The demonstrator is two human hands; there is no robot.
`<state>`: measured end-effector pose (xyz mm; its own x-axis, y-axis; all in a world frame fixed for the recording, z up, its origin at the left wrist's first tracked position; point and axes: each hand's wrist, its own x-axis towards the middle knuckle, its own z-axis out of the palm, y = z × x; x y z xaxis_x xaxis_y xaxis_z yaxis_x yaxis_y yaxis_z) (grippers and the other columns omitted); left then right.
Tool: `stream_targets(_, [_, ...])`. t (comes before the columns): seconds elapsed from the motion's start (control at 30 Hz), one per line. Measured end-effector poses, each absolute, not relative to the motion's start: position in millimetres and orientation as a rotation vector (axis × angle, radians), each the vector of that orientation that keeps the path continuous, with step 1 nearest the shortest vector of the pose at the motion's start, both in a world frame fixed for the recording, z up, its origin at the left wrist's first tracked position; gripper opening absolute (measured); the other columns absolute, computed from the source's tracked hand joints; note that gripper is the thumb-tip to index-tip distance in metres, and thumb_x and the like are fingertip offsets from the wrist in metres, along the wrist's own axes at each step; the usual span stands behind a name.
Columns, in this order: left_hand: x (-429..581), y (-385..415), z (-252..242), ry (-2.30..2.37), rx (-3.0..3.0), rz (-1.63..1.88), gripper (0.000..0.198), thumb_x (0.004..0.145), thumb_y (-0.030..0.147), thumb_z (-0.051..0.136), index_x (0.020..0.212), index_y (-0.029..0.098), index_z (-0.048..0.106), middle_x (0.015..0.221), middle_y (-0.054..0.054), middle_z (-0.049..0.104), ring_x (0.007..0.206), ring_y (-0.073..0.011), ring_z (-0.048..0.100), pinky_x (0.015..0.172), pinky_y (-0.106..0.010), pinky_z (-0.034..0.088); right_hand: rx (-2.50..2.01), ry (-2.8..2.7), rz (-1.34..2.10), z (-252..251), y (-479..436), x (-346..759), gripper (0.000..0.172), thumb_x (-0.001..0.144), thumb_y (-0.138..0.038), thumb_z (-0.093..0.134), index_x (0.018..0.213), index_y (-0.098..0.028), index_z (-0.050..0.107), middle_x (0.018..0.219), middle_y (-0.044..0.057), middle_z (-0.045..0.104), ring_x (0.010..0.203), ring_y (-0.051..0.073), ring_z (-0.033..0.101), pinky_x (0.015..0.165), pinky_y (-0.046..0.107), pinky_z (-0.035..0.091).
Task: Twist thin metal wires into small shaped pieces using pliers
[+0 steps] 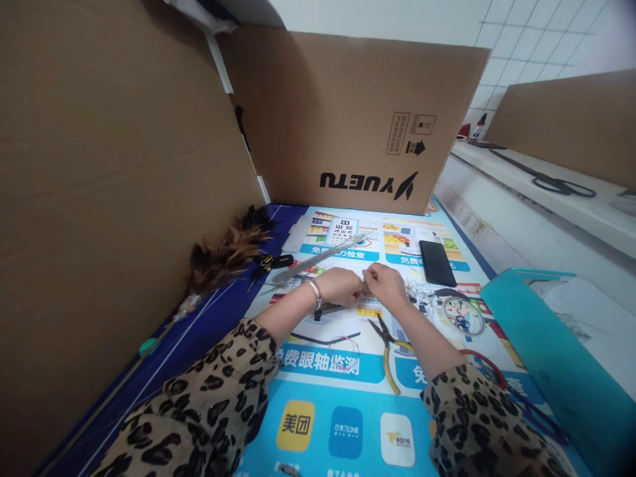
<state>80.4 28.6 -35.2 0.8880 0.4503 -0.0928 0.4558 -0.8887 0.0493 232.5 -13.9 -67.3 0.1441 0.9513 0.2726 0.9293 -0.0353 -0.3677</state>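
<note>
My left hand (338, 286), with a silver bangle at the wrist, and my right hand (386, 285) meet over the middle of the printed sheet (308, 377). Both are closed, fingertips pinched close together. Whatever lies between the fingers is too small to make out. Just beyond my left hand a bundle of thin silvery wires (322, 258) lies slantwise. Yellow-handled pliers (387, 354) rest nearer to me, below my right hand, jaws apart. A fine pinkish loop of thread or wire (342, 341) lies left of the pliers.
Beyond my right hand are a black phone (437, 263) and a round clear dish (463, 315). A teal box (551, 344) stands at right. Cardboard panels (348, 119) rise behind and left, near a feather duster (231, 248) and a small black tool (268, 264). Scissors (561, 185) lie on the ledge.
</note>
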Motion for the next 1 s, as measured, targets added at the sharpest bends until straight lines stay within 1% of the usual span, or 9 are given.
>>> stream_targets(0.2, [77,33,-33,0.668,2.953,-0.074,0.021,0.068,0.025,0.047,0.072,0.023,0.068,0.066,-0.004,0.064,0.054,-0.0151,0.052,0.051,-0.025,0.029,-1.971,-1.78,0.071,-68,-14,233,0.027,0.082,-0.042,0.042,0.073,-0.023,0.059,0.07,-0.001,0.061,0.065,0.013,0.051,0.054,0.023,0.026])
stream_targets(0.37, [75,36,-29,0.644,2.922,-0.02,0.021,0.069,0.025,0.047,0.072,0.021,0.067,0.066,-0.003,0.064,0.055,-0.0141,0.051,0.053,-0.024,0.03,-1.944,-1.769,0.077,-72,-12,233,0.026,0.082,-0.041,0.043,0.07,-0.023,0.058,0.068,-0.002,0.06,0.061,0.012,0.05,0.053,0.023,0.026])
stream_targets(0.5, [75,35,-28,0.693,2.938,0.007,0.02,0.07,0.026,0.048,0.071,0.021,0.067,0.066,-0.004,0.064,0.055,-0.0144,0.052,0.052,-0.024,0.03,-1.933,-1.761,0.083,-73,-12,233,0.025,0.081,-0.041,0.043,0.071,-0.024,0.058,0.067,-0.002,0.061,0.061,0.012,0.051,0.053,0.023,0.026])
stream_targets(0.67, [78,31,-31,0.73,2.912,-0.026,0.02,0.068,0.026,0.05,0.073,0.021,0.068,0.068,-0.005,0.064,0.056,-0.0147,0.053,0.053,-0.024,0.032,-1.913,-1.77,0.083,-72,-12,234,0.025,0.081,-0.04,0.044,0.07,-0.023,0.058,0.067,-0.002,0.06,0.062,0.012,0.051,0.054,0.022,0.027])
stream_targets(1.0, [84,23,-35,0.729,3.047,-0.09,0.022,0.071,0.024,0.046,0.074,0.016,0.067,0.073,-0.011,0.065,0.061,-0.021,0.058,0.054,-0.028,0.036,-1.882,-1.777,0.108,-71,-13,233,0.025,0.082,-0.039,0.043,0.072,-0.023,0.059,0.071,-0.001,0.061,0.065,0.012,0.052,0.057,0.022,0.03])
